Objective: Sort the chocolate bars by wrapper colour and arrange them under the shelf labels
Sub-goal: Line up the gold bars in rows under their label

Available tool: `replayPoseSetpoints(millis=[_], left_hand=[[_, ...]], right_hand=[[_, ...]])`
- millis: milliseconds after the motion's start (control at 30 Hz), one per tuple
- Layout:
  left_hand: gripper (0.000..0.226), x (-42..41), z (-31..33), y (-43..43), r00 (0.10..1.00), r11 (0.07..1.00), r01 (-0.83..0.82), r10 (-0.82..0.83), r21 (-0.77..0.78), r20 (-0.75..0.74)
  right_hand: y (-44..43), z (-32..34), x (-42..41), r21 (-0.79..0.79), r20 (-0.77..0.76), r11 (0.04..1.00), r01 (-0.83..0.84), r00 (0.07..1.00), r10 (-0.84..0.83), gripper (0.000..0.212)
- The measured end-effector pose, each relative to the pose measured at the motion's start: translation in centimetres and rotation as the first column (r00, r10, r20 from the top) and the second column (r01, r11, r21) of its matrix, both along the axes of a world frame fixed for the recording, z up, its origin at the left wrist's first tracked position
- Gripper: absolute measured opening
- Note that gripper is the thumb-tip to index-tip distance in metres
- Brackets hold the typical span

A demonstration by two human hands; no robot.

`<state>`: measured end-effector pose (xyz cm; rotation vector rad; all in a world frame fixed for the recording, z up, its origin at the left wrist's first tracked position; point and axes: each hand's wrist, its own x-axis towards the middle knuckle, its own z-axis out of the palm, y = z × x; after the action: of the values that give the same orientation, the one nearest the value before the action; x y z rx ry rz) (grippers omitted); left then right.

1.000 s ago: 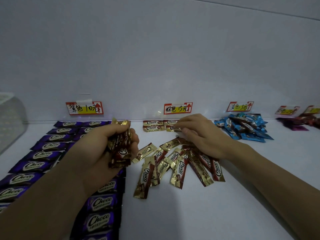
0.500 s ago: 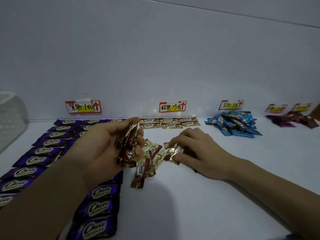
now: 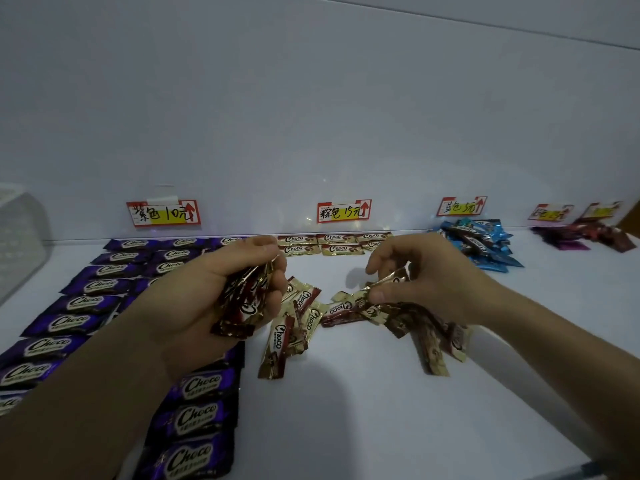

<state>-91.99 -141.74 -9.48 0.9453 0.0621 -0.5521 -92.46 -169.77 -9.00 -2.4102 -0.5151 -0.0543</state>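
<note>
Shiny, crinkled foil-like film on the brown-and-gold bars (image 3: 277,344), glinting on the bundle (image 3: 242,306) gripped in the left hand (image 3: 201,303) and on the single bar (image 3: 391,280) pinched by the right hand (image 3: 436,285). Same glossy plastic-looking wrap on the purple bars (image 3: 79,320) at left and the blue bars (image 3: 485,244) far right. Smooth white shelf (image 3: 346,427) with a faint sheen, matt back wall (image 3: 311,116), paper-looking labels (image 3: 344,211), translucent plastic container (image 3: 17,244) far left.

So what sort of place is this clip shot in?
Likely a shop shelf, perhaps a staged one: handwritten price labels stuck on the back wall, purple bars in neat rows under one, blue bars heaped under another.
</note>
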Motion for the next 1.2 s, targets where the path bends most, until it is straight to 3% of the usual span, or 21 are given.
replayPoseSetpoints(millis=[167,233,333,467,567,667,733,867,933,1000,1067,1133,1200], left_hand=[[0.045,-1.0,-0.1,0.6,0.987,0.992,-0.076,0.06,0.1,0.149],[0.047,-1.3,0.0,0.7,0.983,0.977,-0.102,0.07,0.187,0.168],[0.05,-2.3,0.6,0.0,0.971,0.962,-0.104,0.044,0.254,0.234],[0.049,-2.7,0.6,-0.6,0.945,0.951,-0.051,-0.053,0.306,0.323],[0.049,-2.7,0.6,-0.6,0.943,0.925,-0.159,0.039,0.344,0.331],[0.019,-2.2,1.0,0.0,0.951,0.921,-0.256,0.185,0.295,0.247],[0.009,-1.7,1.0,0.6,0.956,0.923,-0.268,0.221,0.276,0.19],[0.022,-1.4,1.0,0.9,0.969,0.946,-0.248,0.245,0.21,0.04],[0.03,-1.5,1.1,1.0,0.971,0.956,-0.237,0.235,0.174,0.031],[0.037,-1.4,1.0,1.1,0.973,0.964,-0.225,0.216,0.141,0.074],[0.043,-0.7,0.9,1.1,0.976,0.965,-0.206,0.191,0.161,0.107],[0.048,-0.3,1.2,1.2,0.986,0.972,-0.166,0.159,0.168,0.055],[0.042,-0.4,1.4,1.4,0.991,0.989,-0.132,0.133,0.068,-0.014]], right_hand=[[0.4,2.5,0.7,0.075,-0.181,0.993,-0.09,0.978,0.102,0.021],[1.4,2.8,0.8,0.238,-0.226,0.97,-0.05,0.968,0.105,0.023],[4.1,2.9,0.6,0.573,-0.357,0.817,0.063,0.917,0.179,0.024],[7.8,2.3,0.5,0.697,-0.373,0.709,0.104,0.897,0.235,0.022],[8.9,2.0,0.8,0.658,-0.344,0.745,0.111,0.924,0.166,0.014],[8.3,2.0,2.6,0.642,-0.317,0.73,0.234,0.948,-0.025,0.006],[7.7,1.8,4.0,0.65,-0.378,0.694,0.31,0.924,-0.059,0.008],[7.2,0.8,6.0,0.51,-0.44,0.787,0.346,0.892,-0.106,0.027],[7.3,0.1,6.4,0.465,-0.419,0.82,0.334,0.899,-0.129,0.023],[7.6,-0.9,6.7,0.357,-0.277,0.878,0.319,0.934,-0.226,0.018],[7.9,-2.2,6.9,0.138,-0.049,0.942,0.307,0.952,-0.304,0.016],[8.2,-3.4,6.8,-0.036,0.092,0.952,0.303,0.95,-0.299,0.006],[8.2,-4.1,6.5,-0.154,0.198,0.938,0.312,0.939,-0.28,0.003]])
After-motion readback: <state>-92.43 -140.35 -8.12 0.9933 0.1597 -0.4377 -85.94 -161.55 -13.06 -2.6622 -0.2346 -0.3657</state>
